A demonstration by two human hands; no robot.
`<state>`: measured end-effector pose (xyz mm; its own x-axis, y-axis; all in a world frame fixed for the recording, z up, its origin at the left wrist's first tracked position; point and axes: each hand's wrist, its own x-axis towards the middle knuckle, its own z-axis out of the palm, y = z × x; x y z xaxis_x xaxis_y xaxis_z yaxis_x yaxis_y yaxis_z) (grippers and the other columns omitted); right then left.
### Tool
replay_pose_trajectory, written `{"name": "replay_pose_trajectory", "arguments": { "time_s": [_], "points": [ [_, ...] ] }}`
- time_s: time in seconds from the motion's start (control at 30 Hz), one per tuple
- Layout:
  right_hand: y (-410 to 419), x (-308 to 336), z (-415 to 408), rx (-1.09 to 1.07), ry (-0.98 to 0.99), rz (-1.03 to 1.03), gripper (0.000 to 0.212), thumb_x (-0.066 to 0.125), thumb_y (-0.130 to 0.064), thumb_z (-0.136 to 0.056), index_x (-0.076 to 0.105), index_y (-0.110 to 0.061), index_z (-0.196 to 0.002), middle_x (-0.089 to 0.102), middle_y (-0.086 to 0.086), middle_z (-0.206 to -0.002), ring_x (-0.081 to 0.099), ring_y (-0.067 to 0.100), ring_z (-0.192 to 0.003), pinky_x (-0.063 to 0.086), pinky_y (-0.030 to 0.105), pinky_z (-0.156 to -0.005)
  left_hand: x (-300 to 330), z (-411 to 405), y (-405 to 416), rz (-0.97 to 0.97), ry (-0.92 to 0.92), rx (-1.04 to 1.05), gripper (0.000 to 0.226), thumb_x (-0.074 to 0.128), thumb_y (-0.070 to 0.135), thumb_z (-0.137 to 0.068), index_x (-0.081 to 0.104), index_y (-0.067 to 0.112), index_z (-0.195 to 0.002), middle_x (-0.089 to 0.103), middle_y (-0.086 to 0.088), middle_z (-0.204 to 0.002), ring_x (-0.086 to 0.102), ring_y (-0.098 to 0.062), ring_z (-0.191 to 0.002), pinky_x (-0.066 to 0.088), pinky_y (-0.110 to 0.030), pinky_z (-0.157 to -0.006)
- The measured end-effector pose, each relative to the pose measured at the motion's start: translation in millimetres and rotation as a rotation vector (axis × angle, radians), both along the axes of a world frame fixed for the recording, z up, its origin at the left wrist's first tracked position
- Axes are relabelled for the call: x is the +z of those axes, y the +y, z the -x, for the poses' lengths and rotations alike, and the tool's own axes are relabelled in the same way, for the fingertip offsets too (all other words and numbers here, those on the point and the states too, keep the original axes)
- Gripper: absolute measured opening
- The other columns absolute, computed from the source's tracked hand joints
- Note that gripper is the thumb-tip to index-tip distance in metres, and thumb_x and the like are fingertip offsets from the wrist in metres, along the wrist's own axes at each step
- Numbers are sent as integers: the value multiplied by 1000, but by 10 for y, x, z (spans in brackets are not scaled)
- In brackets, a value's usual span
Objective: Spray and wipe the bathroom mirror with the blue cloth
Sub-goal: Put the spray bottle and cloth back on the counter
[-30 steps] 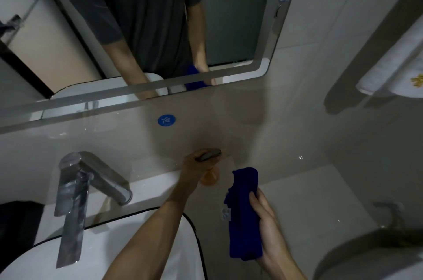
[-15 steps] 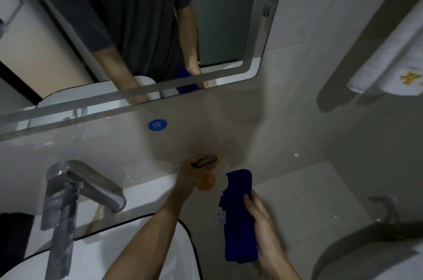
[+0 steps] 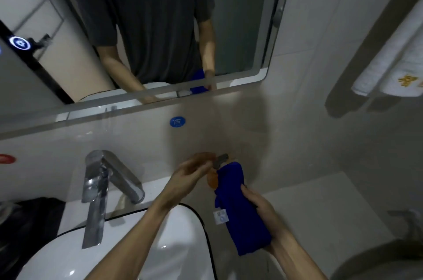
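The wall mirror (image 3: pixel 240 16) fills the upper part of the view and reflects my torso and arms. My left hand (image 3: pixel 190 174) grips an orange spray bottle (image 3: pixel 212 180) with a grey nozzle, held above the counter near the wall. Most of the bottle is hidden by my fingers and the cloth. My right hand (image 3: pixel 258 206) holds the folded blue cloth (image 3: pixel 240 208) upright, its top edge touching the bottle. A white label hangs from the cloth's left side.
A chrome faucet (image 3: pixel 103 188) stands left over the white basin (image 3: pixel 160 256). Pale counter (image 3: pixel 320 206) stretches right. White towels (image 3: pixel 393 69) hang on a rail at the upper right. A blue round sticker (image 3: pixel 177 121) sits on the wall below the mirror.
The bottle in my left hand and the cloth in my right have come together and now touch. The view has tilted up a little, showing more of the mirror.
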<state>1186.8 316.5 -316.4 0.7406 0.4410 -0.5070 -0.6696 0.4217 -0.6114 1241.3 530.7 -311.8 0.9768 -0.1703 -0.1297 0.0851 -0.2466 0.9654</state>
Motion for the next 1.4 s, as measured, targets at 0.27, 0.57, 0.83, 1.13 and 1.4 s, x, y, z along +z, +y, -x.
{"name": "replay_pose_trajectory", "arguments": {
  "time_s": [0.27,0.57,0.83,1.13,1.4],
  "points": [
    [4,309,94,279,-102,9,43,53,-35,-99,62,-1,-124,68,20,-108,69,26,-81,57,35,-69,545,291,71,-247,-46,-327,35,63,40,-94,61,34,-129,66,10,-124,64,-10,-99,57,-35,-85],
    [-247,372,251,199,-96,-291,74,27,-59,-101,43,-3,-147,48,21,-147,49,33,-134,34,43,-114,646,723,-17,94,9,-21,32,63,40,-89,65,15,-109,73,-4,-98,70,-27,-92,57,-34,-74],
    [-380,5,198,30,-241,194,53,68,-24,-89,54,-3,-135,66,21,-126,66,38,-112,60,44,-82,434,1038,-136,346,147,326,24,58,20,-98,59,2,-113,71,-14,-101,71,-26,-82,57,-33,-62],
    [-398,-317,-47,1,-157,498,36,67,-14,-93,54,1,-124,67,17,-113,70,32,-97,62,37,-69,23,800,-194,-333,21,172,11,63,16,-96,58,18,-105,67,1,-101,68,-13,-87,56,-19,-61],
    [-287,-830,-425,218,-100,865,45,66,-17,-95,50,4,-132,62,13,-107,65,25,-86,59,30,-61,-561,213,-289,-1175,58,-421,29,45,9,-93,62,24,-111,69,-5,-114,58,-24,-115,15,-45,-118]
  ]
}}
